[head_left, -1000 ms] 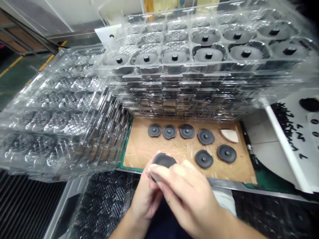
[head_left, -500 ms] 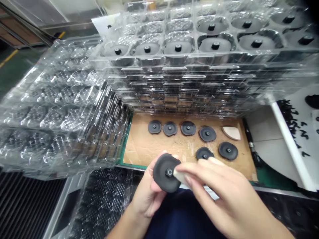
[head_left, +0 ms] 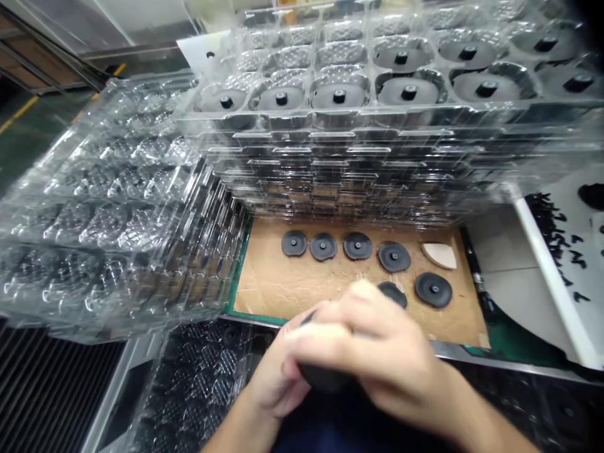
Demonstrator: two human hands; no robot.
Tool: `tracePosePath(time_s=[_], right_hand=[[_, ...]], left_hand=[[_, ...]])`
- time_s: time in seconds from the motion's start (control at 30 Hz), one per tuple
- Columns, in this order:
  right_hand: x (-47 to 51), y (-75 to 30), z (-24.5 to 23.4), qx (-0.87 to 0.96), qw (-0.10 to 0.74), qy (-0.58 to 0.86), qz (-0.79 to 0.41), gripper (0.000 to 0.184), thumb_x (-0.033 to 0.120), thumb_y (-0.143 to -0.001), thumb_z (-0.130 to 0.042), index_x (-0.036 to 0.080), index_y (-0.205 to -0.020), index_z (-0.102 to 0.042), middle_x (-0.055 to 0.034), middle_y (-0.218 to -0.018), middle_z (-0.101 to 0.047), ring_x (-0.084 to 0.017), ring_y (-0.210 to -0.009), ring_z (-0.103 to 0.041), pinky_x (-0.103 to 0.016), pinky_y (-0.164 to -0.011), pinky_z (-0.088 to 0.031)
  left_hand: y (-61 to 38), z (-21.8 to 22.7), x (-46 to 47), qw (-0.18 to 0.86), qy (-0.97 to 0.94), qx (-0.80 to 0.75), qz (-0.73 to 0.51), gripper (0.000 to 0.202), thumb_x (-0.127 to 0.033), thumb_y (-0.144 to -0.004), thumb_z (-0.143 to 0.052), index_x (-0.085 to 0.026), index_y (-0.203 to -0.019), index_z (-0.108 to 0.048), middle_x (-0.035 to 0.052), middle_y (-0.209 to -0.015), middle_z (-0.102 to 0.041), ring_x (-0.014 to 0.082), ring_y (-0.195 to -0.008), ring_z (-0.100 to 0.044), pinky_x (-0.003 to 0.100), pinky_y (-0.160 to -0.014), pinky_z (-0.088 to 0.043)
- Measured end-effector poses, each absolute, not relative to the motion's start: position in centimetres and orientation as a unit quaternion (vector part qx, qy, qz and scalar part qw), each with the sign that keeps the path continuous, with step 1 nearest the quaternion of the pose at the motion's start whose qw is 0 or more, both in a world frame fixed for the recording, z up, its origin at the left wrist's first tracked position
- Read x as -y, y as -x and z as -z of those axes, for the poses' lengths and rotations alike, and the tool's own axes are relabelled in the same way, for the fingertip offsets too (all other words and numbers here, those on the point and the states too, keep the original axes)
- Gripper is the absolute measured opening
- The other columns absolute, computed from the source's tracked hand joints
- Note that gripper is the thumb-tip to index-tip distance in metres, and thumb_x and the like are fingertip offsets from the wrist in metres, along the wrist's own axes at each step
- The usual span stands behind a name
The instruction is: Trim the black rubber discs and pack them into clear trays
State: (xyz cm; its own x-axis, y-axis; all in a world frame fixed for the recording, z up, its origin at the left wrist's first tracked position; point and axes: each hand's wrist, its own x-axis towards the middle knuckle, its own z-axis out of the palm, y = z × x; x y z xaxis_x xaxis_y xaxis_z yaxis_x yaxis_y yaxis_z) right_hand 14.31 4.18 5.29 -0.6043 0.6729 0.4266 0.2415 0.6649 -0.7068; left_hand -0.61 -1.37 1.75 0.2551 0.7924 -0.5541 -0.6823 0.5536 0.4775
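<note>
My left hand (head_left: 278, 371) and my right hand (head_left: 372, 352) are closed together over one black round rubber disc (head_left: 323, 376), of which only the lower edge shows. The right hand lies over the top of it, fingers curled and blurred by motion. Beyond my hands, several like black discs (head_left: 357, 246) with a small hub in the middle lie in two rows on a brown board (head_left: 283, 283). One of them (head_left: 392, 291) is partly hidden behind my right hand.
A tall stack of clear blister trays (head_left: 377, 157) stands behind the board, its top tray holding several discs. More clear trays (head_left: 104, 207) lean at the left. A white wedge-shaped piece (head_left: 440, 255) lies on the board. A white bin (head_left: 561, 251) with black scraps stands at the right.
The disc was turned face up with its hub showing half a second ago; now my right hand has come down over it and covers most of it.
</note>
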Motion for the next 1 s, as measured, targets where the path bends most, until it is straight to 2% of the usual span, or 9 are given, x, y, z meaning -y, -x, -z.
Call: tracePosePath(time_s=[0.1, 0.2, 0.3, 0.43, 0.73, 0.83, 1.0], right_hand=[[-4.9, -15.6, -3.6, 0.771, 0.352, 0.424, -0.318, 0.026, 0.013, -0.091, -0.044, 0.02, -0.105, -0.065, -0.0034, -0.092, -0.068, -0.014, -0.081, -0.058, -0.026, -0.073, -0.045], [-4.4, -16.8, -1.5, 0.695, 0.311, 0.528, -0.375, 0.021, 0.024, -0.09, -0.051, 0.023, -0.103, -0.066, -0.0027, -0.095, -0.068, -0.015, -0.084, -0.061, -0.025, -0.074, -0.048], [-2.5, -17.1, 0.7, 0.65, 0.264, 0.541, -0.464, 0.025, 0.033, -0.089, -0.051, 0.023, -0.103, -0.068, -0.0044, -0.099, -0.07, -0.018, -0.088, -0.064, -0.027, -0.074, -0.051], [-0.2, -16.8, 2.8, 0.602, 0.225, 0.557, -0.526, 0.031, 0.039, -0.086, -0.05, 0.021, -0.103, -0.07, -0.0078, -0.106, -0.07, -0.023, -0.096, -0.065, -0.031, -0.075, -0.053], [-0.1, -16.6, 2.4, 0.612, 0.211, 0.554, -0.523, 0.036, 0.039, -0.086, -0.046, 0.019, -0.105, -0.068, -0.0095, -0.111, -0.068, -0.027, -0.103, -0.063, -0.035, -0.076, -0.053], [0.0, -16.5, 2.7, 0.625, 0.208, 0.538, -0.526, 0.033, 0.038, -0.087, -0.046, 0.019, -0.103, -0.069, -0.0092, -0.104, -0.07, -0.026, -0.102, -0.063, -0.035, -0.078, -0.053], [-0.1, -17.0, 0.4, 0.643, 0.288, 0.553, -0.445, 0.024, 0.032, -0.089, -0.049, 0.022, -0.1, -0.068, -0.0058, -0.098, -0.071, -0.02, -0.089, -0.066, -0.028, -0.071, -0.053]], left_hand=[[1.1, -1.7, 1.5, 0.802, -0.07, -0.335, -0.489, 0.061, -0.039, -0.049, -0.085, -0.025, -0.105, -0.067, 0.0025, -0.102, -0.071, 0.021, -0.092, -0.066, 0.029, -0.086, -0.047], [1.5, -1.5, 1.6, 0.804, -0.069, -0.291, -0.513, 0.053, -0.036, -0.054, -0.083, -0.027, -0.104, -0.068, 0.0019, -0.104, -0.071, 0.0218, -0.093, -0.067, 0.028, -0.084, -0.048], [1.7, -1.0, 1.7, 0.806, -0.069, -0.281, -0.516, 0.05, -0.031, -0.058, -0.082, -0.026, -0.106, -0.067, 0.0022, -0.105, -0.071, 0.022, -0.093, -0.067, 0.028, -0.085, -0.048], [1.7, -0.5, 1.8, 0.801, -0.072, -0.285, -0.521, 0.054, -0.032, -0.056, -0.083, -0.026, -0.107, -0.067, 0.003, -0.107, -0.072, 0.0209, -0.095, -0.067, 0.029, -0.089, -0.048], [1.2, -0.8, 2.1, 0.802, -0.084, -0.276, -0.523, 0.051, -0.028, -0.059, -0.082, -0.026, -0.107, -0.066, 0.0012, -0.107, -0.072, 0.0196, -0.097, -0.066, 0.028, -0.091, -0.047], [1.0, -0.8, 2.3, 0.798, -0.081, -0.288, -0.523, 0.047, -0.025, -0.062, -0.08, -0.025, -0.107, -0.067, 0.0014, -0.106, -0.072, 0.0182, -0.098, -0.066, 0.026, -0.09, -0.047], [0.9, -0.9, 2.2, 0.801, -0.087, -0.285, -0.519, 0.046, -0.025, -0.063, -0.079, -0.026, -0.106, -0.066, 0.0017, -0.107, -0.071, 0.0201, -0.096, -0.067, 0.027, -0.086, -0.049]])
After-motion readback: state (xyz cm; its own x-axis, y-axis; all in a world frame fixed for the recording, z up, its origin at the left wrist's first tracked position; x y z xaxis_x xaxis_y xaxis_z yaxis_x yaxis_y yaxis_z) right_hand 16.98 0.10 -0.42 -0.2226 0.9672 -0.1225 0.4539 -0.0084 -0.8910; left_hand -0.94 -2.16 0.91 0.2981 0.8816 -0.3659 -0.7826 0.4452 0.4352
